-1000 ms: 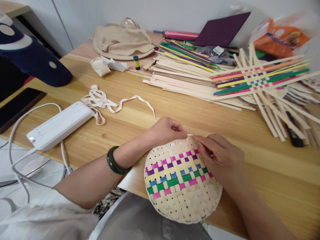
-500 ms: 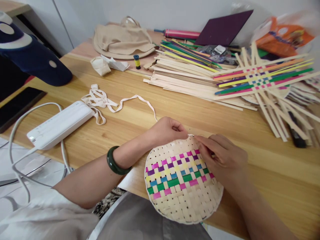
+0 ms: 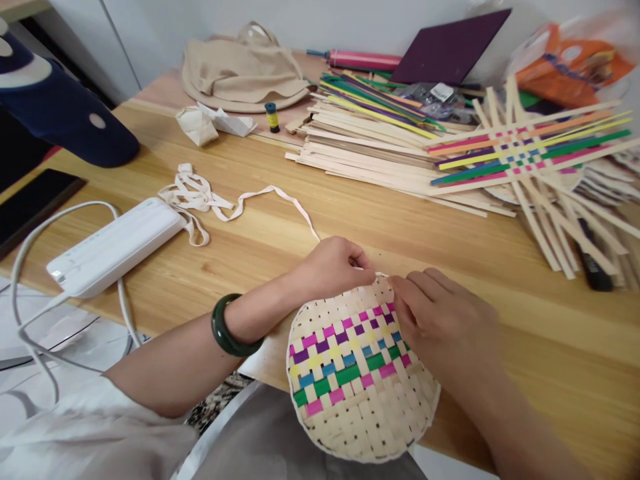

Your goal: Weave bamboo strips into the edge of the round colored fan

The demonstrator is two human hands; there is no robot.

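Note:
A round woven panel (image 3: pixel 365 380) of pale flat strips, crossed by pink, purple, yellow, blue and green bands, leans over the table's front edge toward my lap. White tape trims its rim. My left hand (image 3: pixel 343 263) is closed at the panel's top edge, fingers pinched by the rim. From behind that hand a white fabric tape (image 3: pixel 277 193) runs back across the table to a loose heap. My right hand (image 3: pixel 435 307) pinches the rim at the upper right, its fingers covering part of the weave. Whatever lies between the fingertips is largely hidden.
Wooden strips (image 3: pixel 360 157) and a half-woven piece (image 3: pixel 523 153) lie at the back right. A white power bank (image 3: pixel 117 247) with a cable, a phone (image 3: pixel 37 207), a dark blue object (image 3: pixel 75 113), a thread spool (image 3: pixel 272 117) and a beige hat (image 3: pixel 240 73) occupy the left and back.
The panel has tilted slightly, its lower edge shifting down and left. My right hand's fingers have curled closer over the rim. My left hand stays at the top edge.

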